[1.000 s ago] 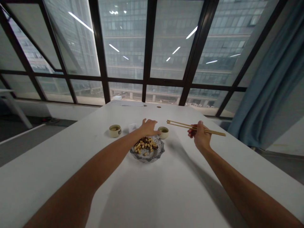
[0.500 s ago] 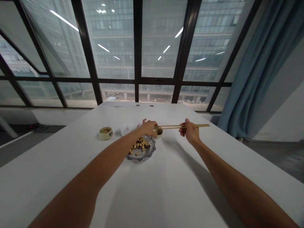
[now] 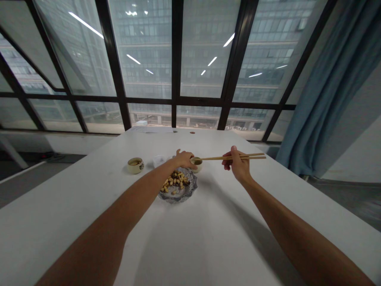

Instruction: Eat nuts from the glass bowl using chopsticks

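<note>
My right hand (image 3: 238,165) is closed round a pair of wooden chopsticks (image 3: 232,157). Their tips reach left into a small cream cup (image 3: 197,163). My left hand (image 3: 183,159) is stretched across the table with its fingers curled against that cup's left side. Just below the left hand sits a glass dish (image 3: 177,186) of peanuts and dark bits.
A second cream cup (image 3: 135,165) stands to the left, with a small white object (image 3: 158,160) between it and my left hand. The white table (image 3: 208,238) runs to a wall of black-framed windows (image 3: 175,63). A blue curtain (image 3: 321,87) hangs at right.
My right hand swung the chopsticks leftward until their tips reached the small cup. My left hand closed against the cup's side. The camera view shifted slightly.
</note>
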Demonstrator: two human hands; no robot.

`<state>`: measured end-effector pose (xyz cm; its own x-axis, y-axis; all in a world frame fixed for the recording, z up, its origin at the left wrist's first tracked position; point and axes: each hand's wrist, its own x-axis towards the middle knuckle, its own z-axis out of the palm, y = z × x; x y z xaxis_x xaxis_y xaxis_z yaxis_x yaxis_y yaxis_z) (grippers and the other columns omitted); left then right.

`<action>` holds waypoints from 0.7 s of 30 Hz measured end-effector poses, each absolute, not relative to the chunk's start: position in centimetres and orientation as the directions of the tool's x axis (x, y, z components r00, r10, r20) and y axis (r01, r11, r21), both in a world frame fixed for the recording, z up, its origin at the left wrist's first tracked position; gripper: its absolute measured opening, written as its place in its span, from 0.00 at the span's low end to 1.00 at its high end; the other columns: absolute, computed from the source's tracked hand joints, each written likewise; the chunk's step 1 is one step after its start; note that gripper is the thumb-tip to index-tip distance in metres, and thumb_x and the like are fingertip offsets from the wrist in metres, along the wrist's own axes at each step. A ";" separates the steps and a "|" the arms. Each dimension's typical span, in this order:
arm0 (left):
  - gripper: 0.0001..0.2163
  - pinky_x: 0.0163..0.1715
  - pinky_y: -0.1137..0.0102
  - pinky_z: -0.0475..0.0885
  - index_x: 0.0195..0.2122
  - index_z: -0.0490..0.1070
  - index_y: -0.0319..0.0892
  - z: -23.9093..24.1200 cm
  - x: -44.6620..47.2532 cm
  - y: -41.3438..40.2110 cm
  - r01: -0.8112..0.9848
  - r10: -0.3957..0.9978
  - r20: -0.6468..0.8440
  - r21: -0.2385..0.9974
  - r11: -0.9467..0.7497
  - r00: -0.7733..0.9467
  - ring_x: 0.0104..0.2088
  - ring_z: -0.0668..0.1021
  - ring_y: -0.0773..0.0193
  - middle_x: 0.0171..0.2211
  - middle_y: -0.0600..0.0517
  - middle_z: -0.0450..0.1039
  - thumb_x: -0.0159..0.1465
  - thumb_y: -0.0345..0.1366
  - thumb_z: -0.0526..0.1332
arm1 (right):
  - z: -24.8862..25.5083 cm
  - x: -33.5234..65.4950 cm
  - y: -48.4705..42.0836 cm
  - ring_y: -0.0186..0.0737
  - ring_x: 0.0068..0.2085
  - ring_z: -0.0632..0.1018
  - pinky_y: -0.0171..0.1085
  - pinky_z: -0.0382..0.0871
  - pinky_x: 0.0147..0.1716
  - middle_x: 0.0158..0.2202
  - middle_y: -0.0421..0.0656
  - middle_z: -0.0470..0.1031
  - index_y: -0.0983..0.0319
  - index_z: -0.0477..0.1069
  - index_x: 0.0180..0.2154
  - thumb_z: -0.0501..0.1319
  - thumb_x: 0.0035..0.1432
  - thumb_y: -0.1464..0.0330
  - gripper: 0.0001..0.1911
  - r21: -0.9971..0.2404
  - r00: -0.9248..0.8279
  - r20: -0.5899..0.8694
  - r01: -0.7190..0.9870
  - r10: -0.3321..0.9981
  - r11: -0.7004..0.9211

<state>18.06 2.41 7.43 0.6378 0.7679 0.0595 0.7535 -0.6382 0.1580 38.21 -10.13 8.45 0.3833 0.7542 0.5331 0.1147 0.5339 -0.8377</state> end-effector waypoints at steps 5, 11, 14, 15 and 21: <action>0.32 0.67 0.43 0.42 0.62 0.66 0.47 7.7 16.0 2.6 0.747 0.769 0.097 0.187 -0.637 0.632 0.64 0.68 0.47 0.63 0.44 0.70 0.59 0.54 0.64 | 10.0 36.0 -12.0 0.32 0.09 0.66 0.30 0.55 0.07 0.10 0.42 0.69 0.63 0.73 0.18 0.64 0.50 0.39 0.33 -0.890 0.141 0.452 0.130 0.881 0.436; 0.22 0.69 0.49 0.39 0.58 0.69 0.46 7.5 9.3 1.1 0.730 0.721 0.431 0.183 -0.658 0.542 0.63 0.69 0.53 0.59 0.46 0.73 0.65 0.48 0.60 | 9.2 32.6 -13.2 0.31 0.12 0.70 0.28 0.60 0.09 0.14 0.41 0.73 0.63 0.74 0.21 0.65 0.50 0.40 0.31 -0.912 -0.171 0.280 0.259 0.945 0.317; 0.17 0.69 0.50 0.42 0.53 0.72 0.47 6.6 5.5 0.4 0.750 0.718 0.527 0.209 -0.628 0.454 0.60 0.72 0.52 0.56 0.48 0.76 0.66 0.45 0.59 | 8.3 31.5 -13.1 0.33 0.16 0.74 0.29 0.67 0.13 0.18 0.41 0.75 0.62 0.74 0.22 0.67 0.49 0.42 0.29 -0.879 -0.169 0.351 0.281 0.921 0.386; 0.15 0.69 0.49 0.43 0.52 0.73 0.48 6.2 4.3 0.2 0.757 0.723 0.550 0.230 -0.612 0.417 0.60 0.72 0.52 0.55 0.48 0.76 0.66 0.45 0.59 | 8.1 31.4 -12.9 0.33 0.17 0.75 0.30 0.68 0.14 0.18 0.41 0.76 0.62 0.74 0.22 0.66 0.49 0.41 0.29 -0.868 -0.140 0.380 0.289 0.914 0.405; 0.14 0.64 0.53 0.58 0.48 0.74 0.47 3.5 -0.1 -0.8 0.782 0.713 0.636 0.270 -0.562 0.293 0.58 0.74 0.52 0.55 0.46 0.77 0.67 0.45 0.57 | 9.0 32.6 -13.2 0.33 0.13 0.71 0.30 0.62 0.10 0.15 0.41 0.72 0.62 0.74 0.23 0.59 0.55 0.38 0.34 -0.827 -0.049 0.441 0.367 0.896 0.427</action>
